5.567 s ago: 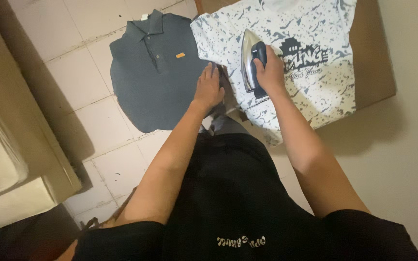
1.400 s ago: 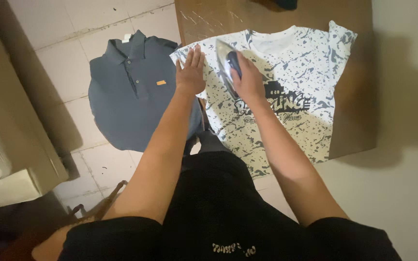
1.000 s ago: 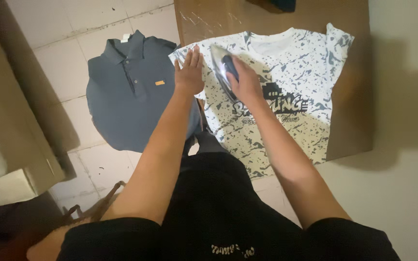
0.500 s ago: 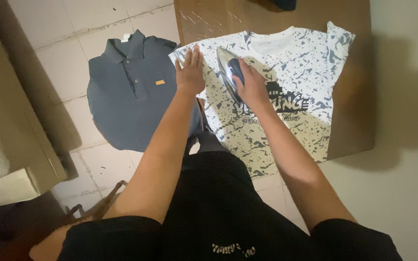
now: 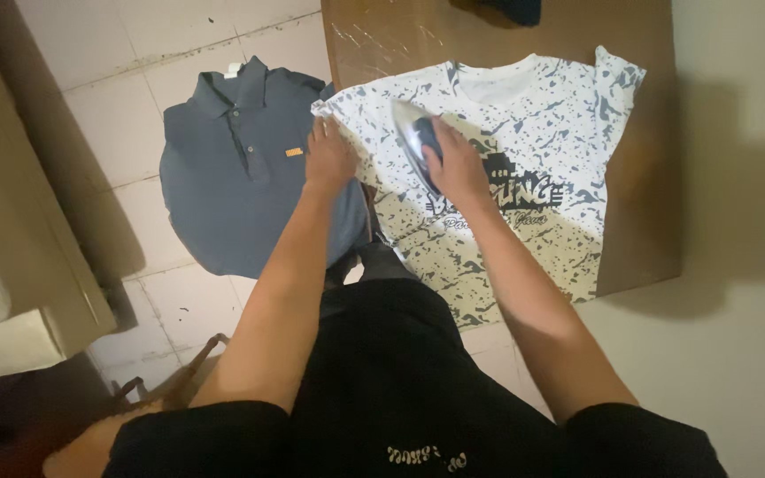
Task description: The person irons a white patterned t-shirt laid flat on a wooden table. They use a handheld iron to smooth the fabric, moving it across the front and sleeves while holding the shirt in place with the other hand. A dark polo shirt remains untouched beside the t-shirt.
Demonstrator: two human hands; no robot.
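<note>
— What do you have at the far left?

— I see a pale box (image 5: 11,265) along the left edge, standing on the tiled floor (image 5: 108,115). Right of it a dark blue polo shirt (image 5: 241,177) lies flat on the tiles, collar toward the far side, with a small orange tag on its chest.

— And the left hand?

— My left hand (image 5: 328,158) sits at the left edge of the white spattered T-shirt (image 5: 524,142), just where that shirt meets the polo. The fingers are curled down onto the sleeve cloth; the grip looks closed on the fabric, though I cannot tell whether it pinches the cloth or only presses on it.

— Where is the T-shirt itself?

— Spread front-up on a brown worktop (image 5: 648,221), neck toward the far side, with the near hem hanging over the worktop's near edge. It carries a dark print on the chest.

— The right hand?

— My right hand (image 5: 458,168) is wrapped around the dark handle of the iron (image 5: 413,142), grip pressed tight about it. The iron's shiny body rests on the T-shirt's chest, left of the print, tip pointing far.

— Anything further right?

— A dark thing (image 5: 511,9) at the far edge of the worktop, cut off by the frame.
</note>
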